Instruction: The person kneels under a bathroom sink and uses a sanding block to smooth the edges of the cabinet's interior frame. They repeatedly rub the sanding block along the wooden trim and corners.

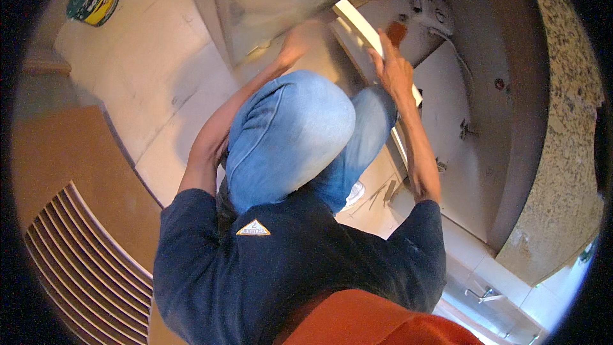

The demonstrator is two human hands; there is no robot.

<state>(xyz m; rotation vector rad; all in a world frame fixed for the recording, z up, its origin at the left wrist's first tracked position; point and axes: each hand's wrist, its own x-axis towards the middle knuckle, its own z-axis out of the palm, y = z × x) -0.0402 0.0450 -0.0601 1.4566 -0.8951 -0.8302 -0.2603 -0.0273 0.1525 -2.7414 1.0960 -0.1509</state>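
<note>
My right hand (394, 73) is at a long pale strip (361, 24) on the front edge of a cabinet. The thumb lies on the near side and the fingers run along the other side, gripping it. My left hand (299, 43) is smeared by motion beside a large pale, hazy panel (255, 6). Its fingers are blurred, so whether it holds anything is unclear. Between my arms are my bent knees in blue jeans (290, 134).
Inside the open cabinet (456, 134) are a white box-like fitting (433, 11), a cord and pipe valves. A speckled stone slab (562, 89) borders it at right. A slatted brown door (89, 262) lies at left; a green and yellow bucket (93, 0) stands on the tiled floor.
</note>
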